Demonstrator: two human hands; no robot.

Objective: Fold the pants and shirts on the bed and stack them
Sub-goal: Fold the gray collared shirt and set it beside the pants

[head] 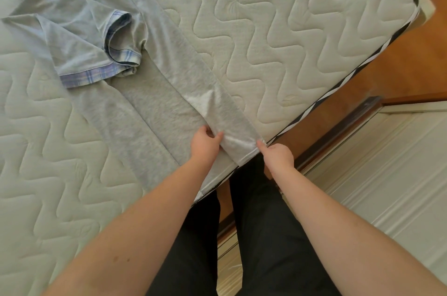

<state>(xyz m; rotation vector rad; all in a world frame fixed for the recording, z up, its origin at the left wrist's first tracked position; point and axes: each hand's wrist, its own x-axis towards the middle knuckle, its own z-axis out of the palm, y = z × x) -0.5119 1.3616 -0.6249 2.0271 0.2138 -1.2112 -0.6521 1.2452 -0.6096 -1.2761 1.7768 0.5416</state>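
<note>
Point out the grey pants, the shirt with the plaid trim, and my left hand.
grey pants (154, 111), head view, middle of the leg
shirt (72, 36), head view, on its body
left hand (205, 143), head view, back of hand

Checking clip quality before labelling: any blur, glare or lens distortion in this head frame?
Head view: soft, even daylight, no harsh glare; the grey pants hem looks slightly washed out between the left hand and right hand; wide-angle bending curves the mattress edge; mild smear near the door sill.

Home bedroom: quilted mattress (278, 36), wooden floor (399, 73).
</note>
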